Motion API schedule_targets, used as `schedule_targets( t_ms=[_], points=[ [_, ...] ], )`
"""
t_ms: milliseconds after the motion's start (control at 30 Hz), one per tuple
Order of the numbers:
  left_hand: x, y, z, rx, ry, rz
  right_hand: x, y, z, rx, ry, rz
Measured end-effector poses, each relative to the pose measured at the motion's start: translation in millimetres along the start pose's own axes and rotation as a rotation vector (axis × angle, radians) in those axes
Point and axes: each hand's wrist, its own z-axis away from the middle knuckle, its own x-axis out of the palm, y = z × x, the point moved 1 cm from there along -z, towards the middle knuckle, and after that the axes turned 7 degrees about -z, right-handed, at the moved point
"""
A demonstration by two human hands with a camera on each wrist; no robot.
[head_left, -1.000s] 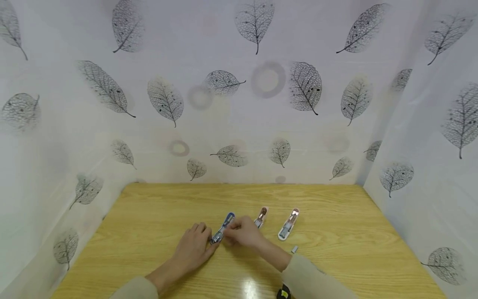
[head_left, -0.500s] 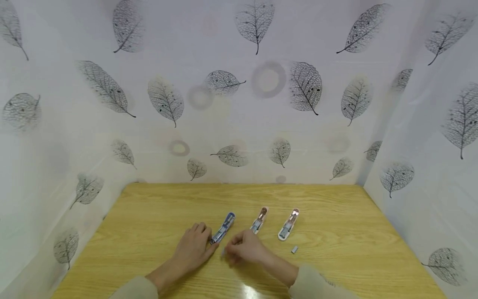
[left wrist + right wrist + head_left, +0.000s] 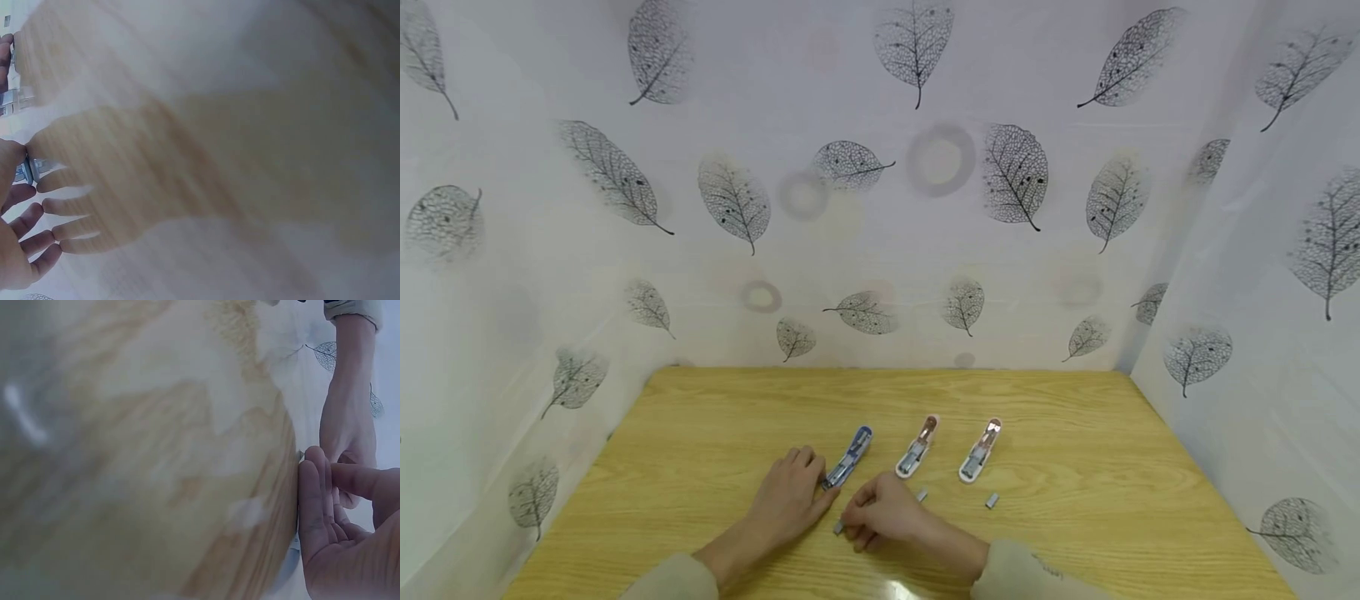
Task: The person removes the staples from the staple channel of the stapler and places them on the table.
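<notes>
In the head view a blue stapler [image 3: 848, 457] lies opened out on the table. My left hand [image 3: 790, 492] holds its near end between thumb and index finger, the other fingers spread on the wood. In the left wrist view that metal end [image 3: 28, 169] shows between the left thumb and index finger. My right hand [image 3: 883, 507] is low over the table, just right of the left thumb. At its fingertips it pinches a small grey staple strip [image 3: 839, 527], close to the tabletop. The right wrist view shows only a sliver of the strip [image 3: 301, 454].
Two more opened staplers, pale pink and white, lie to the right, one in the middle [image 3: 917, 447] and one farther right [image 3: 981, 451]. A staple strip [image 3: 922, 495] lies by the right hand, another [image 3: 992, 500] below the far stapler. Leaf-patterned sheeting [image 3: 880, 250] surrounds the table.
My right hand has drawn back from the blue stapler toward me, carrying the staple strip down to the table. The left hand has stayed put. The middle stapler and its strip are uncovered.
</notes>
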Motion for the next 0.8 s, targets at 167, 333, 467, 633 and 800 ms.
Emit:
schedule_targets(
  t_ms=[167,333,467,633,800],
  points=[
    [-0.8,0.6,-0.4,0.005,-0.005,0.002,2.1,-0.2,0.2,0.024,0.021,-0.003],
    [-0.7,-0.2,-1.6,0.009,-0.013,0.012,2.3,0.5,0.3,0.042,0.030,0.005],
    [-0.3,-2.5,-2.7,0.005,-0.042,0.055,-4.8,1.4,2.6,0.016,0.024,0.015],
    [-0.9,-7.0,-2.5,-0.022,-0.086,0.126,-27.7,-2.5,11.0,-0.116,0.002,0.115],
    [-6.0,-11.2,-1.0,-0.018,-0.089,0.139,-58.5,-8.2,25.9,-0.246,0.024,0.286]
  ],
)
